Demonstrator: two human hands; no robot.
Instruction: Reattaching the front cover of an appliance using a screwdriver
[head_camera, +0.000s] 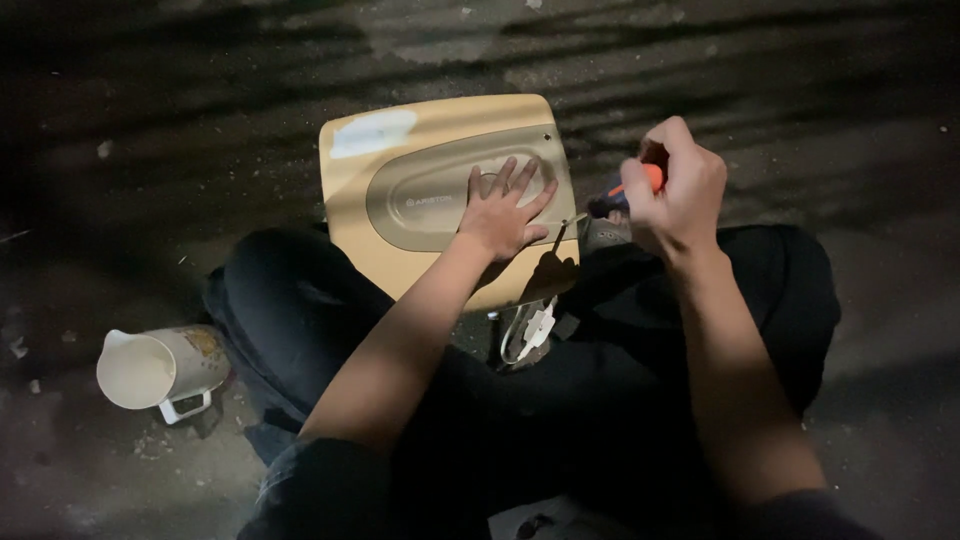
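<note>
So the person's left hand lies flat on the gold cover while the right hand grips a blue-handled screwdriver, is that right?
Not quite. The head view shows the screwdriver has an orange handle, not blue. The rest holds: the left hand lies flat on the gold cover, and the right hand grips the screwdriver.

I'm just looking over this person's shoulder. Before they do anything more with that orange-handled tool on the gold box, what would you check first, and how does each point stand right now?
1. Gold casing steadied: ok, the left hand lies flat on its front panel.
2. Grip on the tool: ok, the right hand is closed around the orange handle.
3. Tool tip seated at the casing's right edge: cannot tell, it is dark and small.
4. White cable below the casing out of the way: ok, it hangs apart from both hands.
5. Lighting: not ok, the surroundings are very dim.
6. White jug on the ground: ok, well off to the side.
</note>
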